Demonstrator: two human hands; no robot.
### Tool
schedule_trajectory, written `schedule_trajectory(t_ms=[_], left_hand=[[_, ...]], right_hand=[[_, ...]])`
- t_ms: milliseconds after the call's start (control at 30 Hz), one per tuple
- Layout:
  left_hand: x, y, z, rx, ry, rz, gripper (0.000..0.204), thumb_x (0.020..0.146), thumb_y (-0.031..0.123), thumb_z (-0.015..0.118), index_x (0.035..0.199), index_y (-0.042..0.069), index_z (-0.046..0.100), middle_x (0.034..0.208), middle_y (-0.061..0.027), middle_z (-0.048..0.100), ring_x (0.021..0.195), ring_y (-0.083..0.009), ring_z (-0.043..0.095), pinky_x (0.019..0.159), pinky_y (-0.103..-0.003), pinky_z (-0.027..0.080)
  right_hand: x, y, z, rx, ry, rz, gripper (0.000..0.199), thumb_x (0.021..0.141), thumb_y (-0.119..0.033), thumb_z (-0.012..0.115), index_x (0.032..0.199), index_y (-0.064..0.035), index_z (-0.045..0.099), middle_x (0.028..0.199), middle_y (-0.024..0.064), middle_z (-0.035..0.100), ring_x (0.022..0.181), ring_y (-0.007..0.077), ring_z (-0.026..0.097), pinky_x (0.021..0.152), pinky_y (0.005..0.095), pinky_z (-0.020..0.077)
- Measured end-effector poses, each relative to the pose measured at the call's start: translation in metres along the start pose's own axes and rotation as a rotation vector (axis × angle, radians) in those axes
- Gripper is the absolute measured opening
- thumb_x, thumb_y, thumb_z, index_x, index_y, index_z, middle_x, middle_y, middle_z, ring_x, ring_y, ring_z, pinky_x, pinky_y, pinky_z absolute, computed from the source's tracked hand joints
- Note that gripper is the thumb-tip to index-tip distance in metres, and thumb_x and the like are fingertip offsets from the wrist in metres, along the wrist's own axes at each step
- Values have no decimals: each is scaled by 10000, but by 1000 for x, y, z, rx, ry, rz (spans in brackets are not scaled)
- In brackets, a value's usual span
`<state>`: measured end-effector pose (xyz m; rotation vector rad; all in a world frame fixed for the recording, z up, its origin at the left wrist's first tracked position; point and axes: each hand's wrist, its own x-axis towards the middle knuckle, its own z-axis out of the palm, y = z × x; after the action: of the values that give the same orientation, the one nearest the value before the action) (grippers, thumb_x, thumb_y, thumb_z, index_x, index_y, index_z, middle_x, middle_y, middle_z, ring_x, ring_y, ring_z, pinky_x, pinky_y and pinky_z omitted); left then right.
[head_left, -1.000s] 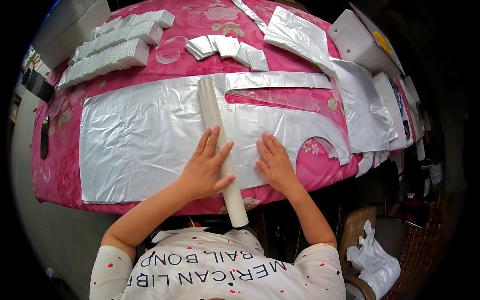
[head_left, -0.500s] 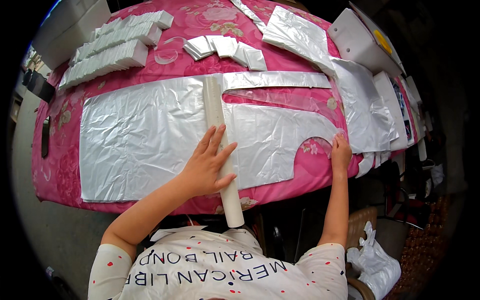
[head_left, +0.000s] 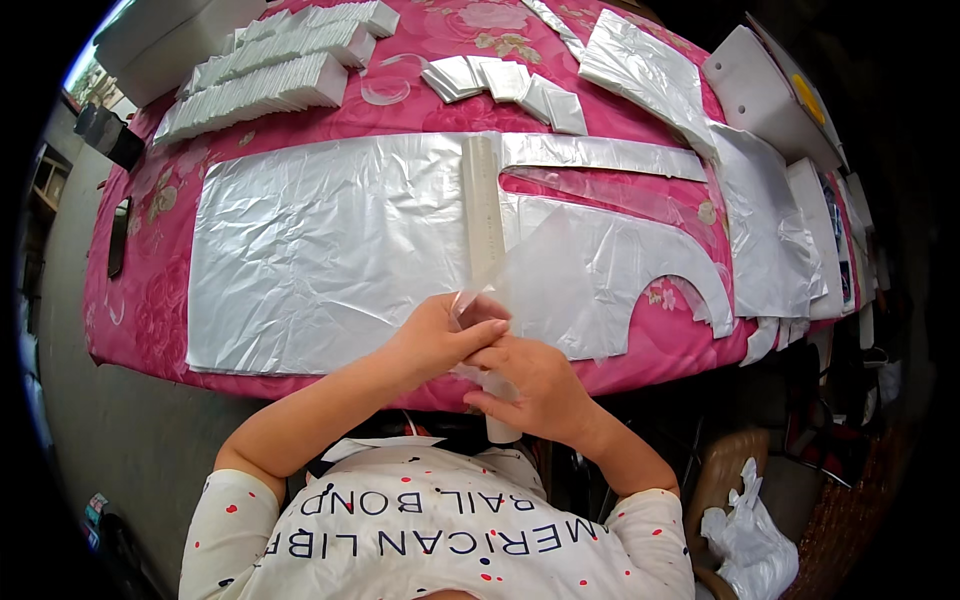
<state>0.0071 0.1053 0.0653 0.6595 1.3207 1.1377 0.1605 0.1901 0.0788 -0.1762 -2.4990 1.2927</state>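
Observation:
My hands meet above the near edge of the table. My left hand (head_left: 437, 338) and my right hand (head_left: 540, 388) are closed on a thin translucent plastic film (head_left: 545, 265), which rises from my fingers to the right. Beneath it lies a flat stack of silvery-white plastic sheets (head_left: 320, 260), wide on the left and cut on the right into strips with a slot and a rounded cut-out. A pale tube (head_left: 482, 210) rests across the stack, its near end sticking out past the table edge. My hands and the film hide part of the tube.
A pink flowered cloth (head_left: 165, 290) covers the table. Rows of folded white packets (head_left: 260, 95) lie at the far left, with several loose packets (head_left: 505, 82) beside them. More plastic sheets (head_left: 765, 225) and a white box (head_left: 750, 90) are at right. A phone (head_left: 119, 237) lies at the left edge.
My right hand has come from the cut-out end at right to my left hand, bringing the film. My left hand has left the tube and now grips the film. The view has shifted slightly.

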Motion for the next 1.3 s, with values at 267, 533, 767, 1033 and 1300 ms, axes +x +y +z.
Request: schedule_trajectory(t_ms=[267,533,767,1033,1300], left_hand=[[-106,-37,-193,9,409,-153,141,839,128,592,880,-6,598,784,-78,642,684,-122,603,644,-252,489],[-136,-8,-201,1227,889,293,239,753,12,601,991,7,580,956,-127,623,895,-272,588,796,-337,464],[-25,-27,-59,995,372,655,458,774,13,561,1222,-2,468,1255,-160,486,1146,-337,466,953,-396,395],[34,-51,-24,1216,327,568,593,829,133,466,1335,-106,270,1424,-241,249,1342,-356,214,1100,-428,173],[35,-55,-26,1439,350,506,621,829,232,407,1335,-108,290,1426,-245,253,1357,-332,198,1114,-423,135]], right_hand=[[-22,-12,14,-388,99,161,430,733,-330,715,984,-26,544,896,122,589,819,278,579,657,356,470],[-36,-6,27,-280,-168,704,526,746,-480,662,854,26,567,676,164,623,614,316,623,566,376,486],[-39,-1,28,-182,-149,774,501,758,-441,649,790,51,563,659,224,604,623,362,616,591,417,487],[-44,2,19,-110,-206,807,518,764,-454,643,801,60,593,677,231,607,661,373,616,615,414,486],[32,44,-16,-71,-334,702,490,841,-437,597,770,45,647,629,112,625,554,156,602,538,275,478]])
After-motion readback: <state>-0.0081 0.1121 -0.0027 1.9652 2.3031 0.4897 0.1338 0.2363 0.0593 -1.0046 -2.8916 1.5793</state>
